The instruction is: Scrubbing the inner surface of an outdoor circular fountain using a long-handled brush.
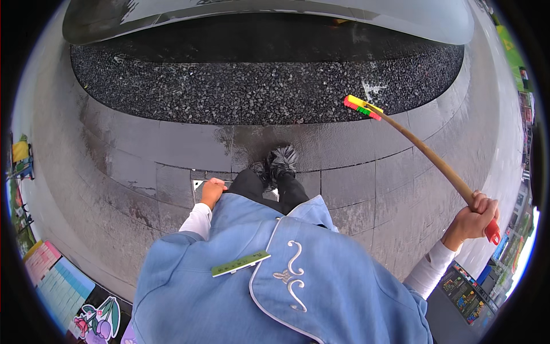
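Observation:
My right hand is closed around the upper end of a long wooden handle, below its red end cap. At the far end of the handle is a scrub brush head, yellow on top with red and green bristles. It appears over the near edge of a bed of dark gravel; whether it touches the stones I cannot tell. My left hand hangs beside my left thigh with its fingers curled. Whether it grips anything there is hidden.
Wet stone paving runs between my feet and the gravel. My shoes have black plastic covers. A large, smooth, glossy grey structure overhangs the far side of the gravel. Behind me at left stand colourful boards; a dark panel is at right.

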Demonstrator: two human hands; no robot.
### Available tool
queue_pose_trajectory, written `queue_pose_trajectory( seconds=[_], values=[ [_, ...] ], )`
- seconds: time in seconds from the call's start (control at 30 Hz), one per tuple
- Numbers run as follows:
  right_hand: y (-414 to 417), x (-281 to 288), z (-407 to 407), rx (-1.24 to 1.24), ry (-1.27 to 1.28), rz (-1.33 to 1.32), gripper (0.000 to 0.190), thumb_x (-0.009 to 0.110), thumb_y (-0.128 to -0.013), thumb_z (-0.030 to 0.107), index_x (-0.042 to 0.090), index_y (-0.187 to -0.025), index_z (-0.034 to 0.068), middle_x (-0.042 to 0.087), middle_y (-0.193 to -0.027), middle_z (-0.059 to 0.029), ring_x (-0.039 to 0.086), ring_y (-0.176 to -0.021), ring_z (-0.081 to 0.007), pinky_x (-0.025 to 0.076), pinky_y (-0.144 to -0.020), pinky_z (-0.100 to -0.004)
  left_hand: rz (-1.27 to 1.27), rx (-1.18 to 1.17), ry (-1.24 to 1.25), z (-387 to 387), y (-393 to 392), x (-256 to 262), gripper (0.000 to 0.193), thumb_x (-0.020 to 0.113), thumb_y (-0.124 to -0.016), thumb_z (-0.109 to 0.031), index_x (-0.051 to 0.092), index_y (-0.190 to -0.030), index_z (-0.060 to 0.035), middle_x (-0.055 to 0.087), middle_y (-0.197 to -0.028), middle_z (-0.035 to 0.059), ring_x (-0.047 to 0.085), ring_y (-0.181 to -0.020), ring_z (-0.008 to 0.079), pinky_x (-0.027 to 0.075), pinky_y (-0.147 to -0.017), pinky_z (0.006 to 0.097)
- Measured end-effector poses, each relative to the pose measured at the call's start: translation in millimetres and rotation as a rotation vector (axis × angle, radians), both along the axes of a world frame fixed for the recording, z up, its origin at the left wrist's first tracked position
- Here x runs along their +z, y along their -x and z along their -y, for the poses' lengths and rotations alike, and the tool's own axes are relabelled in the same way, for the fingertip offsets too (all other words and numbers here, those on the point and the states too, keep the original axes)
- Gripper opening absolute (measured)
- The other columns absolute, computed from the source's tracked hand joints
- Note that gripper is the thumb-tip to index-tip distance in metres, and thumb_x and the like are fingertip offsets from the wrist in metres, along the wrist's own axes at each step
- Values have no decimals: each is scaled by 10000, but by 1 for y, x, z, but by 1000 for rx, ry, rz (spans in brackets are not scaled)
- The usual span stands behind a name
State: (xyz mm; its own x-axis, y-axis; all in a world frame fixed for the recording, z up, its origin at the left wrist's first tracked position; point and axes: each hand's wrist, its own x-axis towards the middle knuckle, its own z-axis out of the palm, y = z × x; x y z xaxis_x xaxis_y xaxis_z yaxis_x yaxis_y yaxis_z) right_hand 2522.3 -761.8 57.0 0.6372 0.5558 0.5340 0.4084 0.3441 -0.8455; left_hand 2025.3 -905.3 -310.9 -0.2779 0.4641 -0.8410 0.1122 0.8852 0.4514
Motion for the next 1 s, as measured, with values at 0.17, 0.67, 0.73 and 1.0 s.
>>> queue_pose_trajectory(
  seconds=[0.17,0.67,0.73,1.0],
  values=[
    [13,1,-6,0,-14,35,313,424,-808,24,321,-520,89,283,-457,5,298,-416,-108,361,-515,-296,-8,-36,-118,-19,13,-4,86,512,-759,-84,572,-805,-43,622,-697,64,561,-590,124,432,-576,239],
    [59,-10,-29,-272,32,-13,326,429,-781,24,283,-501,103,280,-457,1,296,-405,-121,405,-517,-311,-31,-476,-150,-128,100,-55,94,568,-673,-101,599,-756,-69,631,-729,78,608,-686,200,467,-626,306],
    [59,-9,-33,-255,42,-16,326,426,-774,16,279,-496,103,276,-456,0,295,-403,-124,405,-515,-311,-116,-573,-155,-124,105,-60,83,584,-664,-115,599,-738,-81,626,-739,83,601,-715,230,463,-653,324],
    [81,-9,-56,-305,75,-31,316,426,-739,0,269,-483,99,272,-447,-10,304,-392,-136,412,-499,-305,34,-642,-191,-119,50,-47,148,654,-655,-226,592,-689,-96,613,-757,78,586,-758,244,452,-691,347]
  ],
)
